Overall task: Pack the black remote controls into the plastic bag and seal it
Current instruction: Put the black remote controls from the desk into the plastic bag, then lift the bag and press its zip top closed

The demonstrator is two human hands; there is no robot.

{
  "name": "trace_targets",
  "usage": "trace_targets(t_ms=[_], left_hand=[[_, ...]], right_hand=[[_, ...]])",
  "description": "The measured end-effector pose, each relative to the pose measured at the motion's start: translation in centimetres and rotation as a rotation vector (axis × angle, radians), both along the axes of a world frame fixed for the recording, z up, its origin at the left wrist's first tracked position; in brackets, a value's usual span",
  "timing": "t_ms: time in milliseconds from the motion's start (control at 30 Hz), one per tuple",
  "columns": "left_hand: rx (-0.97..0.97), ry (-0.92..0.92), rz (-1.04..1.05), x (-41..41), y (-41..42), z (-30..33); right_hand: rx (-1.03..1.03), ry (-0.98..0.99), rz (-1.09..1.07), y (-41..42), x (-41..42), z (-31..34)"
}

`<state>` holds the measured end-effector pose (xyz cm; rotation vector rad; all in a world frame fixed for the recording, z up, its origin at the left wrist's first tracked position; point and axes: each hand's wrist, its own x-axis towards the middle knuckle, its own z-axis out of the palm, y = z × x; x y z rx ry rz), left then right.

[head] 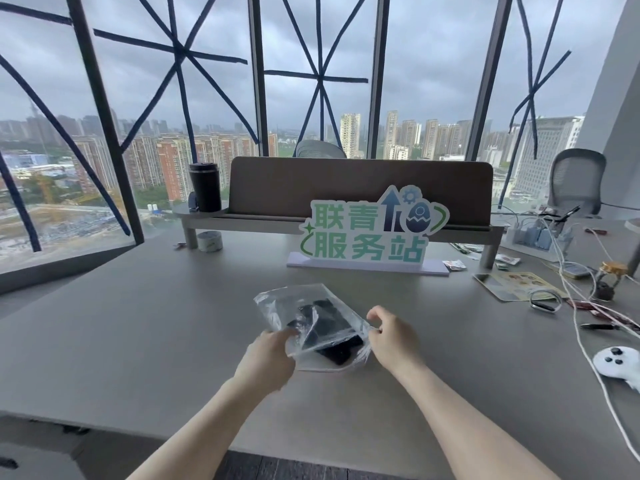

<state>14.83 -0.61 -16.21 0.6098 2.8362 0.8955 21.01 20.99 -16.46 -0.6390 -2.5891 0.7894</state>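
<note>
A clear plastic bag lies on the grey desk in front of me. Black remote controls show through it, their near ends close to the bag's mouth. My left hand pinches the left side of the bag's near edge. My right hand pinches the right side of that edge. How many remotes are inside I cannot tell.
A green sign on a white base stands behind the bag. A black tumbler sits on the desk shelf, a tape roll below it. White cables, a wristband and a white controller crowd the right side.
</note>
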Motion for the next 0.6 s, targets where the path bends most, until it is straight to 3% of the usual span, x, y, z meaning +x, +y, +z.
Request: trace_targets(t_ms=[33,100,167,233,367,500,600], left_hand=[[0.184,-0.04,0.049,-0.5,0.0,1.4],[0.523,-0.054,0.129,-1.3,0.1,5.2],[0.732,0.023,0.119,-2.1,0.1,9.8],[0.85,0.082,0.075,-2.3,0.1,14.2],[0.922,0.065,-0.005,-1.9,0.3,18.6],[0.804,-0.017,-0.13,-1.1,0.0,18.0],[0.731,0.042,-0.146,-0.1,0.3,16.4]], right_hand=[[-0.064,0.031,0.02,0.0,0.3,1.1],[-0.389,0.174,0.045,-0.2,0.8,4.7],[-0.754,0.37,0.071,0.0,1.4,9.4],[-0.884,0.511,0.133,0.4,2.2,13.9],[-0.798,0.547,0.201,0.8,4.0,18.3],[-0.642,0.476,0.126,1.4,5.6,18.8],[-0.542,0.448,0.075,1.6,6.8,18.5]])
